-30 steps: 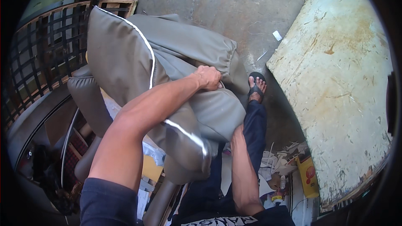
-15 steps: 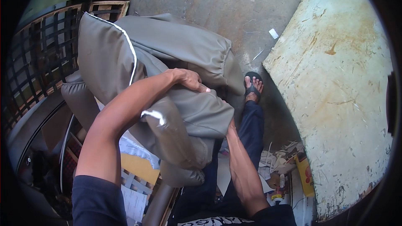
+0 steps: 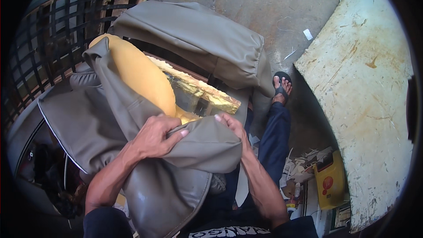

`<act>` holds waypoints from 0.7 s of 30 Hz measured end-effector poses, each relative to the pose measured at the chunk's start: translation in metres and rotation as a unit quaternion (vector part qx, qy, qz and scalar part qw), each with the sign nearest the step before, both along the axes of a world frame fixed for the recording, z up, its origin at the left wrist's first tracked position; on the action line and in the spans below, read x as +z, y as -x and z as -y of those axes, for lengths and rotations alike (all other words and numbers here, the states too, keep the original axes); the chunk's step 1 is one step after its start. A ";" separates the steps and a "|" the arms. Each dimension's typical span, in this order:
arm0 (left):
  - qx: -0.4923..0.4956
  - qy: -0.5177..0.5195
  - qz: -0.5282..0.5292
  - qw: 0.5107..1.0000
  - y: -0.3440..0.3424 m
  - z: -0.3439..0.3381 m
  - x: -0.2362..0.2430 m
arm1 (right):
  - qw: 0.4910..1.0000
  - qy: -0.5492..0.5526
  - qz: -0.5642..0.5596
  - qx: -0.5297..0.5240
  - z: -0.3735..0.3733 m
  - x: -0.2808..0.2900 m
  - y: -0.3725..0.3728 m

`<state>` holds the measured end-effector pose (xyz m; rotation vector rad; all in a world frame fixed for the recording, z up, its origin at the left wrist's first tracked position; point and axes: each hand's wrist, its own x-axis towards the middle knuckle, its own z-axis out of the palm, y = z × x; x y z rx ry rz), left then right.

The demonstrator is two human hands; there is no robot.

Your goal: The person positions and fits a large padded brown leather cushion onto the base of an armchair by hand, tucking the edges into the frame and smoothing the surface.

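Nearest the camera, the left hand (image 3: 156, 137) is closed over a bunched fold of the grey-brown leatherette seat cover with pale piping (image 3: 194, 150), thumb on top and fingers curled under, seemingly to keep the loose edge gathered; the right hand (image 3: 231, 125) lies at the same fold's far end, fingers bent onto the fabric, though whether it pinches the cover or only presses on it cannot be told, since the fingertips sink behind the edge. The cover sits at the person's lap and drapes left and upward; it is peeled back just enough to bare the rounded yellow foam cushion (image 3: 136, 77) beneath, which suggests the hold is there to keep the opening wide. Beyond the foam a ragged, pale-edged wooden seat frame (image 3: 198, 90) shows only in part; its lower half is hidden by the cover. Farther right, a foot in a dark sandal (image 3: 280, 89) stands on the concrete floor (image 3: 273, 13); a yellow plastic box (image 3: 330, 185) lies among scraps, hard to identify; the worn cream-painted bench (image 3: 361, 97) is cut off by the rim.
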<state>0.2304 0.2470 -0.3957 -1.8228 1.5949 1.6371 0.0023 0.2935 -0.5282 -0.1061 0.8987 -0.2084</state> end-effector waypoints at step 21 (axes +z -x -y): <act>-0.133 0.215 0.184 0.950 -0.033 -0.030 -0.007 | 0.960 -0.223 0.002 -0.172 -0.021 -0.049 0.007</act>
